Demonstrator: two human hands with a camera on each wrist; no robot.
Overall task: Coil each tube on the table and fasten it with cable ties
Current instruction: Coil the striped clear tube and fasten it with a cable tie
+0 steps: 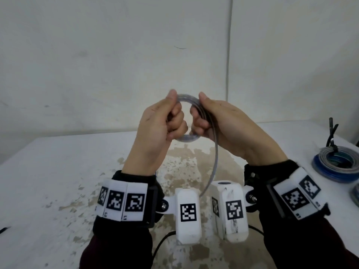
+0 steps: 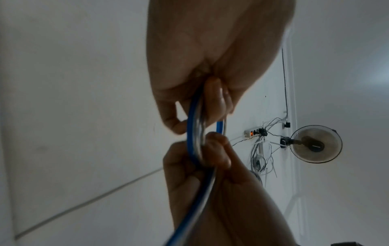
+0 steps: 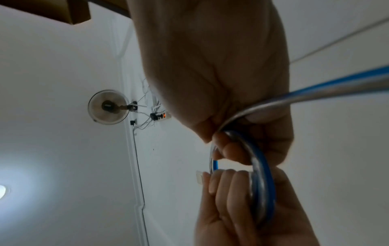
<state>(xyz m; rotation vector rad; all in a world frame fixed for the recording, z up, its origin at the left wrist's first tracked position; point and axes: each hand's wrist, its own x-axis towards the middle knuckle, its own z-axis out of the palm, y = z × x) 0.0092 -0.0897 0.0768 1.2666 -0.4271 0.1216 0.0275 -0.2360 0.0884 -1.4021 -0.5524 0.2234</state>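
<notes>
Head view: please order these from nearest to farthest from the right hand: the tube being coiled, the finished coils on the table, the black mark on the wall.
1. Tube being coiled: in the right hand itself.
2. Finished coils: on the table, far right.
3. Black mark: high on the wall, behind.

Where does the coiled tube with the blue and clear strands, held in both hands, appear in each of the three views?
Head view: the coiled tube of blue and clear strands is at centre, raised above the table between the left hand and the right hand.
Left wrist view: centre, an arc.
Right wrist view: lower right.
Shared landmark of the wrist views: round wall fan.
</notes>
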